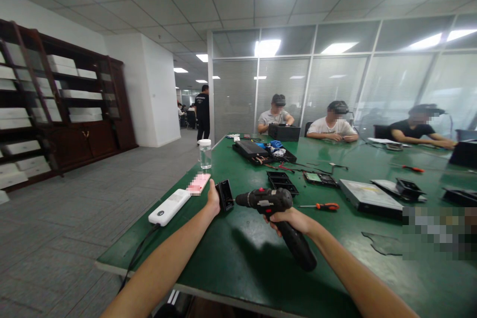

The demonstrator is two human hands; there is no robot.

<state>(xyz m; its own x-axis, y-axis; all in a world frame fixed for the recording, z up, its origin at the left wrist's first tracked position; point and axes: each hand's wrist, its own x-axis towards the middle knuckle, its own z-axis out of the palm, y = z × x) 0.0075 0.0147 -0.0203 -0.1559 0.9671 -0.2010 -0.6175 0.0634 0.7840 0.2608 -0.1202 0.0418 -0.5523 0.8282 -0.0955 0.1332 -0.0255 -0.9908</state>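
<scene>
Over the near part of the green counter (212, 263), both hands are occupied. At 9 o'clock from the drill (265, 201), the left hand (213, 200) holds a small black frame (225, 195) tilted up, its thumb along the frame's left side; the other fingers are hidden, so how far they spread cannot be told. The right hand (288, 218) is wrapped around the drill's grip, fingers curled in below the body. The drill's nose points to 9 o'clock, its bit right at the frame; whether they touch cannot be made out. Measured from the drill, a screwdriver (327, 206) lies at 3 o'clock, a flat drive (368, 198) farther out the same way, a black tray (282, 182) at 1 and a circuit board (319, 178) at 2. Beyond the left hand, a white pack (169, 207) sits at 9 o'clock, a phone (199, 184) near it, and a jar (205, 155) at 10.
</scene>
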